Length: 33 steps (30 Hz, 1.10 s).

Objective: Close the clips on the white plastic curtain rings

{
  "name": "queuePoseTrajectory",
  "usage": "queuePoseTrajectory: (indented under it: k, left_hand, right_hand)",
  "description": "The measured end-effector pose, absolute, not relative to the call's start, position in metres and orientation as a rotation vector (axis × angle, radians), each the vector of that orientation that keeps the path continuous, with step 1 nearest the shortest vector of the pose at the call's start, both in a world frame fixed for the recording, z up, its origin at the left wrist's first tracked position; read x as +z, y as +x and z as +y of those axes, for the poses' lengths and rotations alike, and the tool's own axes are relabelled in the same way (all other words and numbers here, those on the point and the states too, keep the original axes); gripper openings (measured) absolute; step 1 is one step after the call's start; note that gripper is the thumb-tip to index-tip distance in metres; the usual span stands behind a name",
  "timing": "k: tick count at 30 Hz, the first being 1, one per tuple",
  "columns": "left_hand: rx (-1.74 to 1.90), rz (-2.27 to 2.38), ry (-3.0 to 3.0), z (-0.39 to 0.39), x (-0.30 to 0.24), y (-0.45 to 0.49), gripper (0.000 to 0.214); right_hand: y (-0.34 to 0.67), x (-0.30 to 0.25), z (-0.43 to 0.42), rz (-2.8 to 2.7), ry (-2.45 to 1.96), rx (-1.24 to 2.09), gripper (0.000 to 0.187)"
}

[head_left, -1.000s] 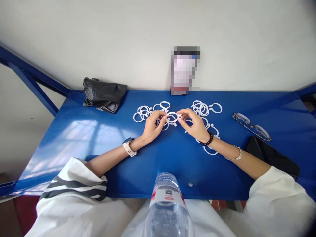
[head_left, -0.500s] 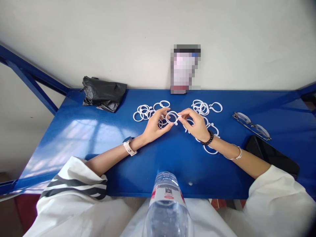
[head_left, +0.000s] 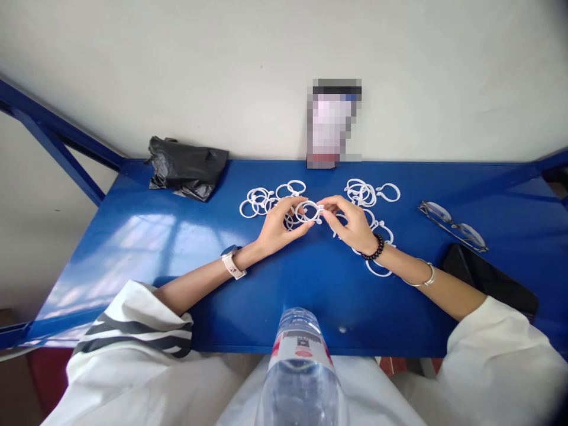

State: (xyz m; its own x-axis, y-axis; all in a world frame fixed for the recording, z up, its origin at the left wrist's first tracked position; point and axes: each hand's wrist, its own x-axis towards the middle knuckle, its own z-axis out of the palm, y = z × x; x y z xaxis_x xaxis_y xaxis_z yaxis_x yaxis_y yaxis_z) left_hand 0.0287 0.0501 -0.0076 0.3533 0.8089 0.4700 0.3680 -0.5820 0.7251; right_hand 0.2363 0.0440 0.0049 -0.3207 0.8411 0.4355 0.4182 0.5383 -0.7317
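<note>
Between both hands, above the blue table, is a white plastic curtain ring (head_left: 296, 211) with a small knobbed end. My left hand (head_left: 279, 228) grips its left side, thumb below and fingers above. At the ring's right end, my right hand (head_left: 350, 225) pinches the small knob between thumb and fingertips. Several loose white rings (head_left: 248, 208) lie left of my left hand, partly hidden behind it. Another pile of similar rings (head_left: 361, 192) lies behind and under my right hand, with a single ring (head_left: 389, 192) at its right.
A black plastic bag (head_left: 189, 168) lies at the back left of the blue table (head_left: 275, 307). A blurred upright phone-like object (head_left: 331, 127) leans on the wall. Glasses (head_left: 452, 225) and a black phone (head_left: 492, 281) lie right. A clear bottle (head_left: 302, 378) stands in front of me.
The held ring has shifted slightly left and looks flatter in my fingers. My left thumb has moved a little right, nearer my right hand. The loose rings stay put.
</note>
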Motion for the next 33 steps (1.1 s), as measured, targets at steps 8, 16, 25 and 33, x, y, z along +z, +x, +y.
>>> queuePoseTrajectory:
  k: [8,16,25,33]
  left_hand:
    - [1.149,1.033,2.077,0.0494,-0.0073,0.029,0.035]
    - [1.136,0.994,2.044,0.0485,-0.0038,0.03,0.03]
    - [1.08,0.921,2.04,0.0481,-0.0026,0.0291,0.03]
    - [1.02,0.865,2.076,0.0506,-0.001,0.0276,0.034]
  right_hand:
    - [0.2363,0.0047,0.045,-1.939,-1.018,0.666,0.019]
    - [0.2379,0.004,0.0457,-1.997,-1.039,0.698,0.028]
    - [0.2373,0.0073,0.0454,-2.048,-0.933,0.7,0.029]
    - [0.2377,0.0076,0.0456,-2.038,-0.905,0.685,0.028]
